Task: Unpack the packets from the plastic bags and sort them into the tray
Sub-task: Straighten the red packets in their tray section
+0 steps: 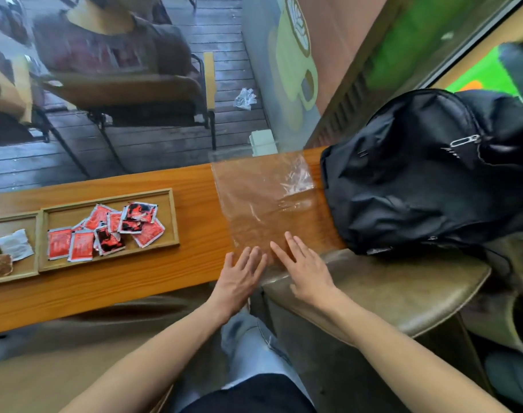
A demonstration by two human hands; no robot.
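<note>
Both hands flat on an empty plastic bag at the table's near edge.

Clear plastic bag (263, 201) lies flat on the wooden table (105, 290), its far end hanging past the far edge. Left hand (239, 278) and right hand (305, 272) rest side by side on the bag's near end, fingers straight and slightly spread, gripping nothing. Wooden tray (174, 216) sits toward the table's left end: red packets (105, 231) heaped in its right compartment, pale and brown packets (6, 251) in the left. Black backpack (418, 174) stands at the right end, just beside the bag.
</note>
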